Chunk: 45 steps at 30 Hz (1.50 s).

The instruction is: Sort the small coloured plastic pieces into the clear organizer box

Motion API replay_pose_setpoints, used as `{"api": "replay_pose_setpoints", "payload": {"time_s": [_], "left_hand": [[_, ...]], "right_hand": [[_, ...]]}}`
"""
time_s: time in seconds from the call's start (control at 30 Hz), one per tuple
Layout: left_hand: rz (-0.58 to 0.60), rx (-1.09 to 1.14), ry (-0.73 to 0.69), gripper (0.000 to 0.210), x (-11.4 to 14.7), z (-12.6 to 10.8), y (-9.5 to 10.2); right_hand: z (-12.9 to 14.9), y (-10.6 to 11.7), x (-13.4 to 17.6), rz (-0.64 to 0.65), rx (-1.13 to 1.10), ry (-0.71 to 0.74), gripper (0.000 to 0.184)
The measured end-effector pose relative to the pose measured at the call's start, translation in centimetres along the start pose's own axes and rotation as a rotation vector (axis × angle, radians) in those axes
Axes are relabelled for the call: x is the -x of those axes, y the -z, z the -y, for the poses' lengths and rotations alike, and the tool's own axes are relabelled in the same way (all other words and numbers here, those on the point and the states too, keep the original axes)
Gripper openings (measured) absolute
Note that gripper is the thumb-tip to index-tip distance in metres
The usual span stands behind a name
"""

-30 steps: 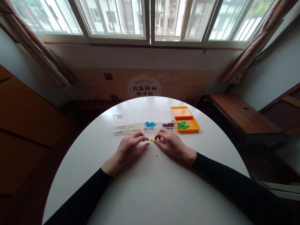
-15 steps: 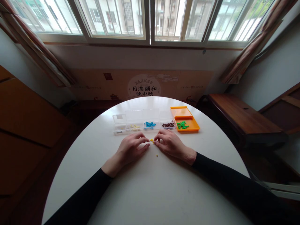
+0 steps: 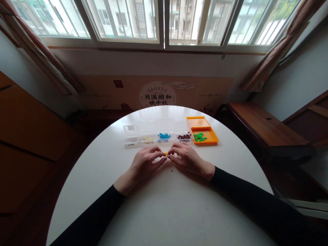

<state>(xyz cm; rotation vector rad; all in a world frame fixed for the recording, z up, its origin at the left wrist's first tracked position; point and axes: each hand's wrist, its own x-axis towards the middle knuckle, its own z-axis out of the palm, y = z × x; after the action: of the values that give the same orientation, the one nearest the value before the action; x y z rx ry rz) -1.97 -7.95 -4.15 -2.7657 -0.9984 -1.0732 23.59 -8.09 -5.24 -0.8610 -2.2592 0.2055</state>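
Observation:
My left hand and my right hand meet fingertip to fingertip over the white table. Between them is a small yellow piece, probably a tiny building brick, pinched by both hands. More yellow bits lie just behind and under my right fingers, partly hidden. One loose yellow piece rests on the table nearer to me. Behind my hands stand clear plastic boxes with raised lids, holding pale yellow pieces, blue pieces and dark brown pieces.
An orange box with its lid open holds green pieces, right of the clear boxes. The table's rounded far edge lies beyond them. A wooden bench stands at the right, a window at the back.
My left hand has moved slightly right, and its thumb and forefinger have closed on the yellow piece at my right fingertips. The boxes have stayed in place.

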Motion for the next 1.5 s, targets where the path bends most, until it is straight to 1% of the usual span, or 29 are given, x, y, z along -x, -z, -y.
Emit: {"api": "replay_pose_setpoints", "payload": {"time_s": [0.1, 0.27, 0.37, 0.43, 0.53, 0.67, 0.73, 0.8, 0.9, 1.07, 1.13, 1.2, 1.27, 1.33, 1.4, 1.5], "left_hand": [[0.016, 0.009, 0.006, 0.011, 0.1, 0.1, -0.1], [0.033, 0.049, 0.057, 0.009, -0.1, 0.2, 0.5], [0.008, 0.037, 0.099, 0.013, -0.2, 0.6, 1.2], [-0.039, -0.012, 0.138, 0.014, -0.2, 1.3, 1.7], [-0.128, -0.134, 0.252, 0.015, 0.0, 2.9, 2.7], [-0.193, -0.245, 0.516, 0.019, 0.5, 5.3, 4.2], [-0.208, -0.276, 0.621, 0.02, 0.7, 6.1, 4.8], [-0.203, -0.298, 0.683, 0.022, 0.9, 6.6, 5.1], [-0.175, -0.315, 0.713, 0.024, 1.1, 6.9, 5.2], [-0.126, -0.319, 0.72, 0.024, 1.2, 7.0, 4.9], [-0.131, -0.326, 0.715, 0.025, 1.1, 6.9, 5.0], [-0.166, -0.324, 0.681, 0.026, 0.8, 6.4, 5.0], [-0.206, -0.291, 0.603, 0.028, 0.5, 5.7, 5.1], [-0.206, -0.217, 0.482, 0.029, 0.1, 4.6, 4.9], [-0.15, -0.126, 0.339, 0.027, -0.1, 3.5, 4.4], [-0.035, -0.031, 0.146, 0.02, 0.0, 2.1, 3.1]], "right_hand": [[-0.1, -0.1, 0.1, 0.012, 0.0, -0.003, 0.015], [0.2, 0.1, 0.1, 0.045, 0.007, -0.056, 0.005], [0.4, 0.2, 0.1, 0.055, 0.005, -0.068, 0.005], [0.4, 0.3, 0.2, 0.058, 0.0, -0.071, 0.008], [0.3, 0.3, 0.5, 0.063, -0.009, -0.066, 0.01], [-0.1, 0.5, 0.9, 0.079, -0.007, -0.043, 0.012], [-0.3, 0.6, 1.1, 0.079, 0.005, -0.024, 0.011], [-0.4, 0.6, 1.2, 0.071, 0.014, -0.018, 0.012], [-0.4, 0.5, 1.3, 0.049, 0.021, -0.025, 0.014], [-0.2, 0.5, 1.2, 0.037, 0.017, -0.041, 0.01], [-0.1, 0.5, 1.2, 0.039, 0.014, -0.044, 0.008], [0.0, 0.6, 1.0, 0.04, 0.014, -0.038, 0.008], [0.1, 0.6, 0.9, 0.037, 0.02, -0.029, 0.009], [0.2, 0.5, 0.7, 0.034, 0.029, -0.021, 0.012], [0.4, 0.3, 0.4, 0.033, 0.038, -0.015, 0.013], [0.5, 0.1, 0.1, 0.028, 0.043, -0.014, 0.014]]}}
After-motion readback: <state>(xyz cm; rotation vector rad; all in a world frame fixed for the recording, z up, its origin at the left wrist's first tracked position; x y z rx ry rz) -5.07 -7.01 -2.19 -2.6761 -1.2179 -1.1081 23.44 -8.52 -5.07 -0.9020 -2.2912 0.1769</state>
